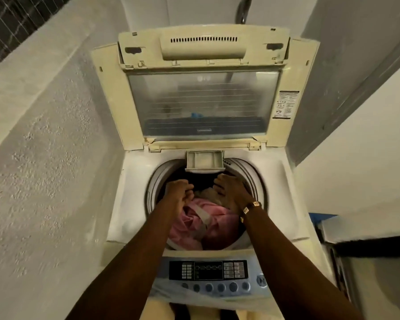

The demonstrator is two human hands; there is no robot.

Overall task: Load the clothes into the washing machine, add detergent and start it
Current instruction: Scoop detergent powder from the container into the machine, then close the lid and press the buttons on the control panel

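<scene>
Left hand [179,190] grip curled on pink garment [194,225] — right hand [231,189] flat, fingers straight, pressing beige cloth [208,195] in drum.

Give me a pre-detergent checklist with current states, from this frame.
1. Yellowed plastic lid propped open: ok.
2. Pink crumpled garment inside grey-rimmed round drum: ok.
3. Small white detergent drawer pulled out, looks empty: ok.
4. Hands clear of drum: not ok; left hand grips the pink garment, right hand presses on beige cloth.
5. Blue button control panel reachable: ok; whether powered, cannot tell.
</scene>
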